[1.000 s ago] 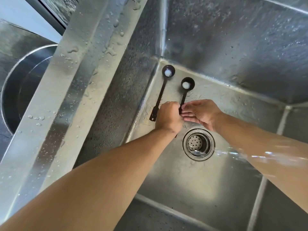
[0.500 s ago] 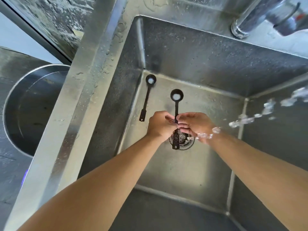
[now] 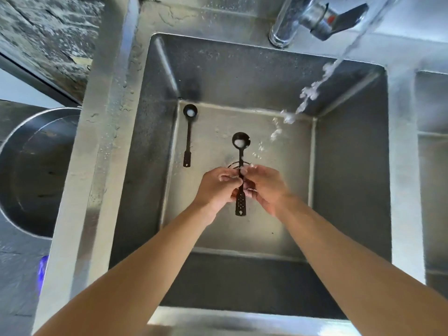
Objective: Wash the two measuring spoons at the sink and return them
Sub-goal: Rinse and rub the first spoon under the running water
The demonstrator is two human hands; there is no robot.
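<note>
Two black measuring spoons are in the steel sink (image 3: 349, 166). The larger spoon (image 3: 241, 144) is lifted over the drain, bowl pointing away, with white foam in it. My left hand (image 3: 218, 186) and my right hand (image 3: 263, 187) both pinch the middle of its handle, and its perforated end sticks out below my fingers. The smaller spoon (image 3: 188, 132) lies on the sink floor by the left wall, also with white foam in its bowl.
The tap (image 3: 312, 16) at the back right runs, and its stream (image 3: 312, 90) falls to the right of the held spoon. A round steel bowl (image 3: 29, 170) sits left of the sink rim. A second basin (image 3: 434, 166) lies at the right.
The larger spoon has been lifted off the sink floor and held over the drain with both hands. The view has tilted up, showing the tap and running water.
</note>
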